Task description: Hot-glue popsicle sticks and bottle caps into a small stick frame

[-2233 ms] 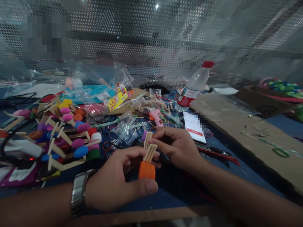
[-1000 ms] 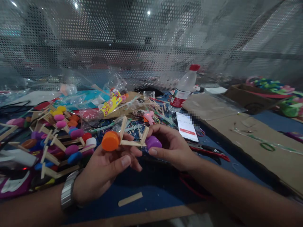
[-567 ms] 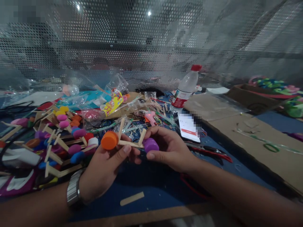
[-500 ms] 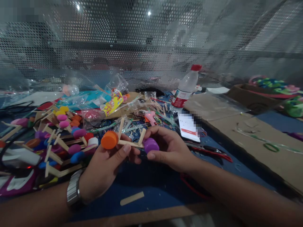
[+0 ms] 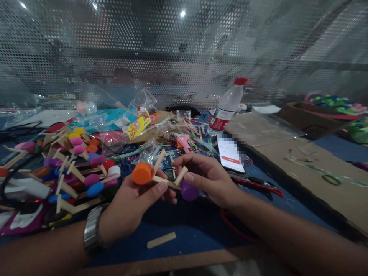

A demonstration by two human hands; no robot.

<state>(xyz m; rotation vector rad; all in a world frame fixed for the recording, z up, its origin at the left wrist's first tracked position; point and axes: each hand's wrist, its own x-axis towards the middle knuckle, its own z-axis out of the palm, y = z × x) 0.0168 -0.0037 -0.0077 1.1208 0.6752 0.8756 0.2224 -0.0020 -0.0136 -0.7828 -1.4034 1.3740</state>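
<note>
A flat pale wooden stick (image 5: 161, 240) lay alone on the blue desk (image 5: 198, 234), nearest to the person. Just past it the two hands were held up over the desk. The left hand (image 5: 130, 205), with a silver metal watch (image 5: 91, 232) on its wrist, had its fingers (image 5: 161, 187) closed around a small toy made of thin wooden sticks (image 5: 166, 181). A round orange plastic cap (image 5: 142, 173) sat on the left end of the toy, above the left thumb. A round purple plastic cap (image 5: 189, 191) sat on the right end, a bit lower down. The right hand (image 5: 211, 178) had its fingers curled on that end, with the thumb pressing a short stick beside the purple cap.

To the left, a big pile of finished stick toys with many coloured caps (image 5: 77, 165) lay on the desk. To the right of the hands lay red-handled pliers (image 5: 258, 185). A bit farther off lay a white phone (image 5: 230, 155) and a small pink glue gun (image 5: 185, 142). Clear plastic bags (image 5: 143, 109) were heaped behind them. A clear plastic water bottle with a red lid (image 5: 228, 107) stood farther back. A flat brown cardboard sheet (image 5: 310, 161) lay on the right. A grey metal screen full of holes (image 5: 184, 50) stood at the very back.
</note>
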